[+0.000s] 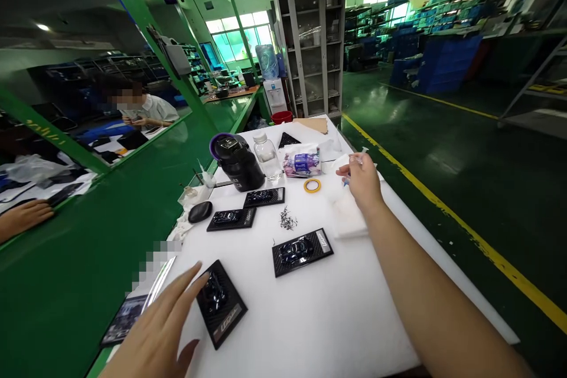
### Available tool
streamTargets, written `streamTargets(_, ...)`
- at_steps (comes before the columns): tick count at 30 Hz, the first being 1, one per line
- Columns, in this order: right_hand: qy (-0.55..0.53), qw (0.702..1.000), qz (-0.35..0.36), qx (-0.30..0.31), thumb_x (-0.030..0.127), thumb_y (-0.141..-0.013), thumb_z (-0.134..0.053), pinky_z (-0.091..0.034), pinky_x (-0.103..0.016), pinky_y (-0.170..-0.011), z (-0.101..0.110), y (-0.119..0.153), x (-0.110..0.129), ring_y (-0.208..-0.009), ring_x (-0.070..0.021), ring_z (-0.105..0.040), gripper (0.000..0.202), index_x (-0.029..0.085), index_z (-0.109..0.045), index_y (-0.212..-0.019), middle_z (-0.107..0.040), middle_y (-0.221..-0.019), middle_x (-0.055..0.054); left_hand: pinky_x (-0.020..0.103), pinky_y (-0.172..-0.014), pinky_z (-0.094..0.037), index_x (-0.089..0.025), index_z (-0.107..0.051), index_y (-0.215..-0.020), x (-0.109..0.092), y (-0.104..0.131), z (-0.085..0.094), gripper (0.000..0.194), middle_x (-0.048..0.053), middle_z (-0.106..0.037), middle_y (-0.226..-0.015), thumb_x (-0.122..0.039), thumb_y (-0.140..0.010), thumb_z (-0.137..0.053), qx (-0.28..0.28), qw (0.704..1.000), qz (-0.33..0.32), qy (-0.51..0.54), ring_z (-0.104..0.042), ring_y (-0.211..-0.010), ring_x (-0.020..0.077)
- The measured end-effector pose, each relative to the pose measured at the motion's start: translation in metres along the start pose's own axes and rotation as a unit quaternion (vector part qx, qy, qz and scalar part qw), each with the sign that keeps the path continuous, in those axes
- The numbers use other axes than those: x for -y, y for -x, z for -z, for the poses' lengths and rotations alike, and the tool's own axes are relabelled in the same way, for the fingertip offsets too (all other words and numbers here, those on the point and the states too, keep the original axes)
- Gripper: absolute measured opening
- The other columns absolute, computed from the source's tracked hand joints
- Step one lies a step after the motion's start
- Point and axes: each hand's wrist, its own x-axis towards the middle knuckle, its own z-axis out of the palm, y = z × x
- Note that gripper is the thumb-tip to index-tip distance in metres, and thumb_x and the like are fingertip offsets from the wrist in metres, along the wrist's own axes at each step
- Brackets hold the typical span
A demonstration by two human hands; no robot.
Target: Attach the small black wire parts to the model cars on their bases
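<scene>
My left hand (155,325) is open at the lower left, fingers stretched out, their tips at the edge of a black display base with a dark model car (215,295). Whether they touch it I cannot tell. My right hand (364,182) is closed around a slim clear syringe (364,151) with a blue tip, above a white cloth or tissue pad (349,215). Another model car on its base (302,251) lies mid-table. Farther back are two more, a nearer one (231,218) and a farther one (264,196). Small black slivers (287,220) form a loose pile between them.
On the white tabletop (301,325) stand a black jug (241,165), a clear bottle (267,156), a tissue pack (302,162) and yellow tape (312,185). A black mouse (200,212) and a tablet-like screen (126,319) lie left. Another person (148,109) sits beyond the green partition.
</scene>
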Motion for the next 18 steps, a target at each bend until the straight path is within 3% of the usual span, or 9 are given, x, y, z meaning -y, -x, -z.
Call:
streamTargets(2,-0.022,0.999,-0.003,0.033,0.050,-0.099,-0.037,-0.051,-0.029,-0.071,-0.004,0.003,-0.001,-0.084,-0.0187,-0.069,0.030,0.024,-0.047,-0.111,-0.067,-0.087,-0.001,0.053,-0.113,-0.040,-0.033,-0.027,-0.156,0.006,-0.027,0.008,0.074,0.005,-0.036,-0.159,-0.025,-0.085,-0.047,0.038,0.998,-0.028,0.032,-0.038,-0.144,0.0337)
streamTargets(3,-0.028,0.998,-0.004,0.057,0.048,-0.098,-0.044,-0.051,-0.030,-0.071,-0.007,0.006,-0.002,-0.083,-0.0189,-0.068,0.028,0.023,-0.051,-0.109,-0.067,-0.086,-0.001,0.052,-0.114,-0.040,-0.032,-0.027,-0.156,0.011,-0.038,0.009,0.075,0.005,-0.039,-0.158,-0.026,-0.084,-0.050,0.057,0.996,-0.035,0.052,-0.038,-0.144,0.0332)
streamTargets(6,-0.037,0.992,-0.002,0.123,0.036,-0.088,-0.067,-0.050,-0.035,-0.076,-0.013,0.019,-0.002,-0.076,-0.0189,-0.063,0.021,0.018,-0.061,-0.096,-0.067,-0.083,-0.001,0.049,-0.107,-0.048,-0.030,-0.039,-0.150,0.025,-0.059,0.004,0.078,0.008,-0.062,-0.136,-0.038,-0.079,-0.067,0.098,0.991,-0.020,0.084,-0.050,-0.134,0.0356)
streamTargets(9,-0.075,0.989,0.005,0.129,0.032,-0.083,-0.071,-0.048,-0.036,-0.078,-0.016,0.023,0.000,-0.074,-0.0191,-0.061,0.018,0.019,-0.062,-0.090,-0.064,-0.077,0.001,0.042,-0.098,-0.055,-0.029,-0.047,-0.144,0.031,-0.061,-0.007,0.073,0.007,-0.067,-0.127,-0.048,-0.078,-0.070,0.111,0.989,0.020,0.094,-0.062,-0.120,0.0330)
streamTargets(12,-0.158,0.985,0.016,0.064,0.042,-0.088,-0.058,-0.047,-0.033,-0.073,-0.012,0.016,0.012,-0.069,-0.0175,-0.057,0.021,0.024,-0.053,-0.098,-0.056,-0.070,0.004,0.041,-0.101,-0.053,-0.030,-0.042,-0.146,0.028,-0.053,-0.017,0.071,0.006,-0.062,-0.136,-0.046,-0.081,-0.066,0.087,0.983,0.065,0.151,-0.061,-0.122,0.0302)
streamTargets(15,-0.252,0.967,0.038,0.010,0.047,-0.086,-0.055,-0.046,-0.029,-0.070,-0.004,0.016,0.036,-0.065,-0.0147,-0.050,0.030,0.028,-0.045,-0.106,-0.045,-0.072,0.006,0.046,-0.102,-0.051,-0.029,-0.044,-0.143,0.016,-0.053,-0.012,0.065,0.006,-0.066,-0.131,-0.045,-0.083,-0.062,0.052,0.972,0.133,0.189,-0.061,-0.122,0.0322)
streamTargets(18,-0.321,0.945,0.032,0.060,0.057,-0.083,-0.057,-0.045,-0.029,-0.065,0.002,0.034,0.066,-0.061,-0.0146,-0.046,0.035,0.025,-0.051,-0.097,-0.039,-0.070,0.005,0.048,-0.103,-0.050,-0.028,-0.041,-0.144,-0.009,-0.071,0.012,0.068,0.006,-0.068,-0.125,-0.048,-0.083,-0.062,0.014,0.965,0.146,0.217,-0.063,-0.118,0.0313)
